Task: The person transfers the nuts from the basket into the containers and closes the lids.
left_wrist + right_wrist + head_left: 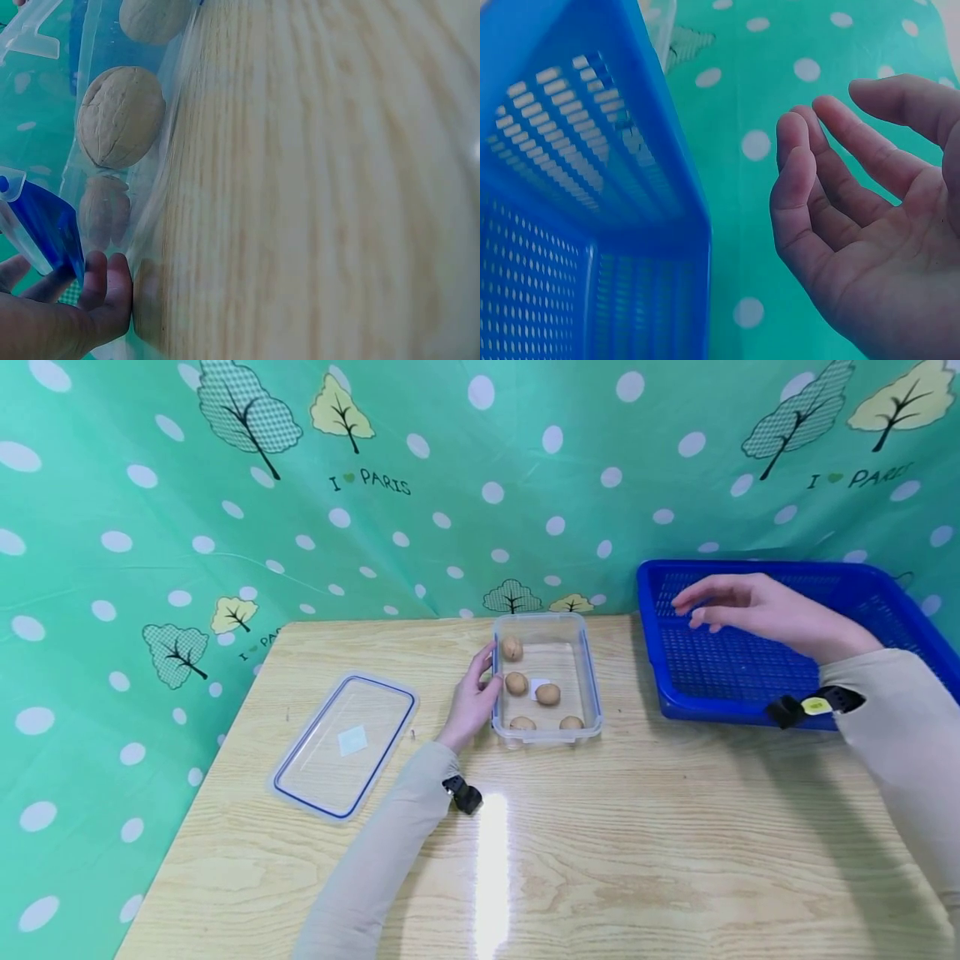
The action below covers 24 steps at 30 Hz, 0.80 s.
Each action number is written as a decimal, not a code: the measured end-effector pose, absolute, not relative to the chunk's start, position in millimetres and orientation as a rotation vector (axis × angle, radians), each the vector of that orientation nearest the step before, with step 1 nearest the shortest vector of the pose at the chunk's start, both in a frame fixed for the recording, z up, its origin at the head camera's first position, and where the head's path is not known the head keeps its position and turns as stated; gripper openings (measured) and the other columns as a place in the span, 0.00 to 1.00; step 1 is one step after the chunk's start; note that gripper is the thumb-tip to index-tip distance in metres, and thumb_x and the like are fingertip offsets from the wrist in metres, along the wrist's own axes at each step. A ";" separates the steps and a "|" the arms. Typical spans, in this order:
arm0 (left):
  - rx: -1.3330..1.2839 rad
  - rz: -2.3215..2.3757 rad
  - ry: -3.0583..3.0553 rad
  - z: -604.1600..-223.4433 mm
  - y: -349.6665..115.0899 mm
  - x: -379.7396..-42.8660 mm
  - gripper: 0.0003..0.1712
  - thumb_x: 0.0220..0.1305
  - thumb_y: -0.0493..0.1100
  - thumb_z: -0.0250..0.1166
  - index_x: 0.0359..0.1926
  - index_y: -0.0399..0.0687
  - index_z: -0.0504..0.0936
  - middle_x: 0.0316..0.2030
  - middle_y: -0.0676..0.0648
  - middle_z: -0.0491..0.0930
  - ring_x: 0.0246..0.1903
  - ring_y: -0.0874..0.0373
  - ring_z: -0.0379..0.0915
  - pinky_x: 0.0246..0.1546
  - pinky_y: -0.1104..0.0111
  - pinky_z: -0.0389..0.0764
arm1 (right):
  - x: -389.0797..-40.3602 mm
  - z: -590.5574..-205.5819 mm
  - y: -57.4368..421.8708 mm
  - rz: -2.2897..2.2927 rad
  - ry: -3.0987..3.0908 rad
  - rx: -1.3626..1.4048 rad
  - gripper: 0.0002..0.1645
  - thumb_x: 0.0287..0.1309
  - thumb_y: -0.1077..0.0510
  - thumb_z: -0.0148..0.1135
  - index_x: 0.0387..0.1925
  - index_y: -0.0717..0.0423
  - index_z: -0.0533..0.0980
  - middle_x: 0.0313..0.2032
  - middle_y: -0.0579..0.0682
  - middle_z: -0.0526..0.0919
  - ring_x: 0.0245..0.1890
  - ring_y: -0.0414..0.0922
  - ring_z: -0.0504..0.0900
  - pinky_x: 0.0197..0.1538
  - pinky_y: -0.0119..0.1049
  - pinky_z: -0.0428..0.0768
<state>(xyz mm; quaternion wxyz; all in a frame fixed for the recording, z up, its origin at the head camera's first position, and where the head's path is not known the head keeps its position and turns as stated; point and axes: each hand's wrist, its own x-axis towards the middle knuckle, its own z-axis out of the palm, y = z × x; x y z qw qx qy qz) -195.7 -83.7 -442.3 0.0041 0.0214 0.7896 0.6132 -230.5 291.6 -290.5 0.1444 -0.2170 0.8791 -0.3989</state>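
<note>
A clear plastic food container [587, 677] with blue side latches stands at the back of the table. Several walnuts [547, 694] lie inside it. Against its left wall rests my left hand [472, 697], its fingers beside the hanging blue latch [49, 225]. Through the clear wall, the left wrist view shows a walnut [121, 118] up close. My right hand [757, 610] hovers over the left part of a blue perforated basket [656, 652]. Its fingers bend loosely, and nothing lies between them in the right wrist view.
A clear lid [345, 745] with a blue seal lies flat on the wooden table [637, 852], left of the container. Behind the table hangs a green dotted cloth [450, 510]. The tall basket takes up the back right corner.
</note>
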 end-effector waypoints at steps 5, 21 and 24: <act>0.061 1.912 2.480 -441.1 -83.7 -194.9 0.33 0.71 0.38 0.53 0.73 0.62 0.58 0.68 0.43 0.64 0.51 0.45 0.74 0.49 0.59 0.79 | -233.3 -286.7 311.4 -1.180 2.552 -0.588 0.20 0.72 0.54 0.49 0.61 0.55 0.72 0.52 0.42 0.78 0.46 0.40 0.77 0.43 0.28 0.75; 0.063 1.899 2.487 -441.7 -84.7 -193.9 0.33 0.71 0.38 0.52 0.74 0.61 0.58 0.68 0.43 0.64 0.50 0.44 0.74 0.51 0.58 0.78 | -253.3 -297.6 357.9 -1.185 2.652 -0.421 0.21 0.71 0.51 0.51 0.60 0.53 0.72 0.46 0.35 0.78 0.43 0.35 0.76 0.39 0.24 0.76; 0.074 1.894 2.494 -442.0 -84.7 -194.2 0.33 0.71 0.37 0.52 0.74 0.61 0.58 0.68 0.43 0.64 0.50 0.44 0.75 0.51 0.58 0.77 | -257.1 -306.2 365.7 -1.177 2.656 -0.370 0.23 0.70 0.48 0.51 0.60 0.56 0.72 0.45 0.33 0.78 0.43 0.31 0.77 0.39 0.23 0.76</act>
